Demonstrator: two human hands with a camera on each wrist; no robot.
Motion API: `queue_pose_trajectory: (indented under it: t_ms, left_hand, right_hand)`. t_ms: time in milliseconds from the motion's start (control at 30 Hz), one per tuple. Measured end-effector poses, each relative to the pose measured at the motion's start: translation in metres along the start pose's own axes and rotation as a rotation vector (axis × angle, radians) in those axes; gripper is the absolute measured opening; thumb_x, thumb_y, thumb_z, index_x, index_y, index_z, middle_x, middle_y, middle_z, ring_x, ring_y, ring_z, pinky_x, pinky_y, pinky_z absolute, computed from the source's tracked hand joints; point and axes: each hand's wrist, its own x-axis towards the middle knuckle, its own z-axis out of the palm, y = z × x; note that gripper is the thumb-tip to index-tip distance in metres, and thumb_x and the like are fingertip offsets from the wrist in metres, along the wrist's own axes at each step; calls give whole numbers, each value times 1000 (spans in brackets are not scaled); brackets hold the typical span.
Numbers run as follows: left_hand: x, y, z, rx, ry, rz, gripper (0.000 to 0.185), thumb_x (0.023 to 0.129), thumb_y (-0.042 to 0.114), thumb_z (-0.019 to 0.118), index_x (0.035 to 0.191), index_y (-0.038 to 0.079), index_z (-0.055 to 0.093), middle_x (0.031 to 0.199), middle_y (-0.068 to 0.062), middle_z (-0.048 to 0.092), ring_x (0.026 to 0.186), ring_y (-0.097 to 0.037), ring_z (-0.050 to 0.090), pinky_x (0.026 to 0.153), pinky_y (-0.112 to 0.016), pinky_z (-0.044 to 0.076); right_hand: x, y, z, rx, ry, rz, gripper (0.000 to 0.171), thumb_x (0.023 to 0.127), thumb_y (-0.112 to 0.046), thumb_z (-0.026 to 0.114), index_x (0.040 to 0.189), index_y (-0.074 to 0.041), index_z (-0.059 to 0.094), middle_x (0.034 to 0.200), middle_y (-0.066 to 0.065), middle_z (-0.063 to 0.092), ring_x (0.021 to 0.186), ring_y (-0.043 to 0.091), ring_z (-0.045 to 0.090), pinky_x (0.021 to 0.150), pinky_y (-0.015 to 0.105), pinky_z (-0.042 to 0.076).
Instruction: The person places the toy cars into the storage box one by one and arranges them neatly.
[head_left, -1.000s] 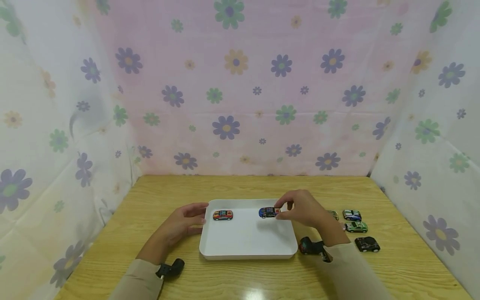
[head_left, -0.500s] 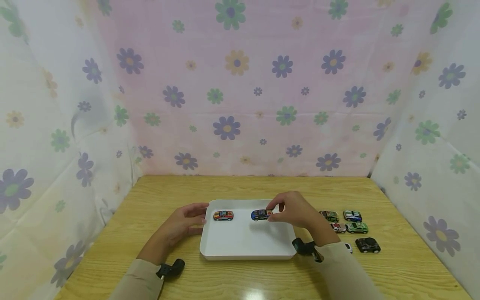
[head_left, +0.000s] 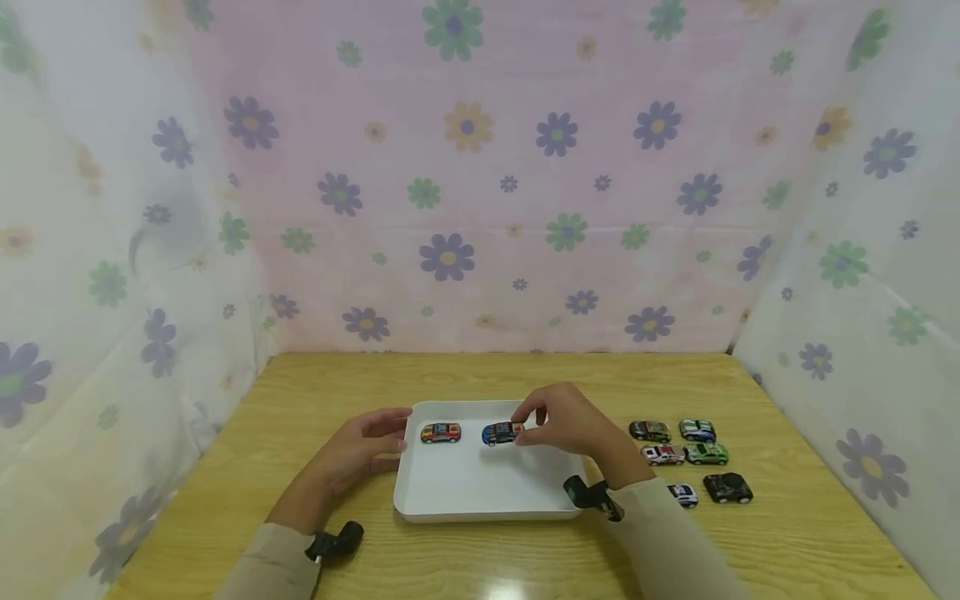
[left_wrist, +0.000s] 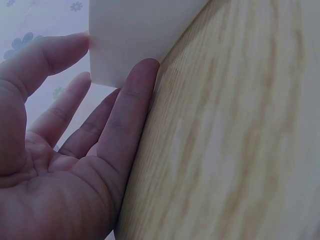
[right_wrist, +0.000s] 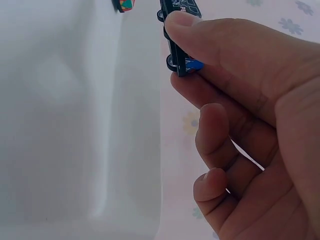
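The right hand (head_left: 564,423) pinches a small blue toy car (head_left: 502,432) between thumb and forefinger, taking it at its right-hand end; the rest of the body juts leftward clear of the fingers. In the right wrist view the thumb lies across the roof of the blue toy car (right_wrist: 181,37) and the remaining fingers (right_wrist: 215,131) curl beneath, holding nothing. The car sits over the far part of the shallow white rectangular plastic tray (head_left: 480,487); whether its wheels touch the tray floor cannot be told. A small red and orange toy car (head_left: 440,432) rests on the tray just to its left, apart from it.

The left hand (head_left: 358,451) rests open on the wooden table (head_left: 465,375), its straight fingers touching the tray's left edge. A group of six small toy cars (head_left: 686,458) stands on the table right of the tray.
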Motion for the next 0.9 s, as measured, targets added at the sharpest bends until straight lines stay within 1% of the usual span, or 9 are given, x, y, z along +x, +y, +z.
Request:
queue_pose_trajectory:
  t_ms: [200, 400, 667, 900]
  left_hand:
    - [-1, -3, -4, 4, -8, 5, 64, 96, 4, 71, 155, 9, 46, 160, -22, 42, 129, -30, 59, 97, -46, 60]
    - [3, -3, -2, 1, -6, 0, 65, 95, 6, 74, 154, 11, 48, 159, -21, 43, 131, -31, 59, 97, -46, 60]
    - [3, -2, -1, 6, -3, 9, 63, 95, 4, 72, 154, 11, 49, 159, -21, 45, 130, -30, 58, 97, -45, 60]
    - [2, -3, -2, 8, -3, 2, 64, 94, 4, 73, 153, 11, 49, 158, -19, 46, 134, -31, 56, 98, -46, 60]
  right_hand:
    - [7, -5, 10, 5, -16, 10, 18, 80, -31, 90, 95, -34, 81, 94, -20, 71, 85, 11, 60, 69, 30, 53]
    - [10, -7, 13, 33, -28, 20, 18, 81, -28, 90, 97, -31, 81, 96, -17, 72, 86, 13, 61, 70, 30, 53]
    - [18, -12, 21, 28, -59, 11, 18, 80, -27, 91, 96, -30, 82, 95, -15, 73, 81, 13, 61, 65, 28, 54]
    - [27, -18, 28, 11, -93, 13, 17, 80, -28, 91, 95, -30, 82, 91, -16, 72, 77, 12, 60, 63, 28, 52]
